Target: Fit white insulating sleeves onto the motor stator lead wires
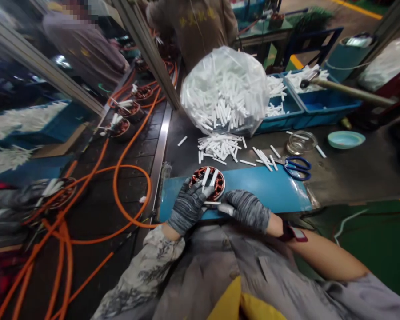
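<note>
A round part with copper windings (219,187) rests on the blue mat (266,186), with white tubes (206,176) standing up from it. My left hand (189,205), in a grey knit glove, is closed around the part's left side. On the right, my gloved right hand (246,210) is beside the part's lower right edge, its fingers pressed together near a white tube (212,203) lying crosswise at the front. Whether those fingertips grip anything is too small to tell. Behind the part lies a loose pile of white tubes (222,146).
A clear bag of tubes (225,89) and blue bins (333,104) stand behind. Scissors (297,168), a glass dish (301,142) and a green dish (346,139) lie right. Orange hoses (133,166) and wound parts (122,129) are left; co-workers stand beyond.
</note>
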A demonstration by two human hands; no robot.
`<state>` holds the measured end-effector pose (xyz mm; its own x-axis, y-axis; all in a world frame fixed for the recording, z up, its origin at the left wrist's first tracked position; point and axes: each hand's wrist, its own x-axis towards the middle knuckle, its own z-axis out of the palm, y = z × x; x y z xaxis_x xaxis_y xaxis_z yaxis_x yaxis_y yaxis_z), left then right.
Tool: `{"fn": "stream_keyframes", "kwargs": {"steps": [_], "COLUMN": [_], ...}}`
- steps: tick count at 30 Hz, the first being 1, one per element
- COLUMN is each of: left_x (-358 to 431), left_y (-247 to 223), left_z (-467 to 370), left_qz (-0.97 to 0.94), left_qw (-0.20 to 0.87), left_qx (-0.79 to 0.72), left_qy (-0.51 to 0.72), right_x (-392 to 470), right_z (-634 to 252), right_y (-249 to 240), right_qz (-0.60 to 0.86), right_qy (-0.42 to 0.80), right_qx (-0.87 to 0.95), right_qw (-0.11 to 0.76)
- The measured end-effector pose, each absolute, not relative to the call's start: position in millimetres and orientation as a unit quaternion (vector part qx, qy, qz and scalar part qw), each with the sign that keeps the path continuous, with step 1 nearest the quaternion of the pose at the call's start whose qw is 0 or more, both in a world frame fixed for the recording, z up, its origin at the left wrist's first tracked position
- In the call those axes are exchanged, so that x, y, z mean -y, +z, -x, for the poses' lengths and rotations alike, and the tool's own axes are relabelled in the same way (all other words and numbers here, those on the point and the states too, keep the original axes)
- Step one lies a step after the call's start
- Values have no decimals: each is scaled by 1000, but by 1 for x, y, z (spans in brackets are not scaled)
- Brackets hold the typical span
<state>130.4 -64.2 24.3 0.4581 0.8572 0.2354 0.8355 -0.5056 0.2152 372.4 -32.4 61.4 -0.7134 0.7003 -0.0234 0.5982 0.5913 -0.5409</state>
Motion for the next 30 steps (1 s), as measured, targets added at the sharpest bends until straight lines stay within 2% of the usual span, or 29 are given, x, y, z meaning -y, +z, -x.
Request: {"fn": "stream_keyframes", "kwargs": {"steps": [5,9,12,15,17,18,20,22,24,26,27,30], "left_x": [76,76,68,63,64,65,68,70,70,69,69,70], "left_y": [29,36,39,39,39,39,40,40,39,36,35,35], "left_z": [-136,-134,-138,-144,-146,-147,-145,-144,-144,-146,-147,-149], "left_qz": [-838,-837,-828,-798,-788,-785,-780,-775,-769,-758,-750,-738], "left_qw": [15,6,24,40,44,49,63,83,101,111,112,109], "left_qx": [-522,-522,-531,-569,-574,-570,-562,-557,-554,-559,-564,-570], "left_qy": [160,164,176,196,221,236,266,287,302,318,328,344], "right_x": [41,21,-11,-39,-52,-58,-68,-79,-88,-90,-87,-63], "right_z": [-375,-382,-389,-398,-405,-409,-418,-425,-429,-430,-430,-429], "right_y": [62,65,65,62,61,60,57,53,49,46,47,54], "right_qz": [371,251,213,251,300,336,420,487,508,507,509,512], "right_qy": [208,157,253,411,457,441,333,181,92,75,83,180], "right_qx": [901,953,939,865,820,811,822,840,851,854,849,804], "right_qw": [80,69,97,143,171,186,194,154,97,87,111,244]}}
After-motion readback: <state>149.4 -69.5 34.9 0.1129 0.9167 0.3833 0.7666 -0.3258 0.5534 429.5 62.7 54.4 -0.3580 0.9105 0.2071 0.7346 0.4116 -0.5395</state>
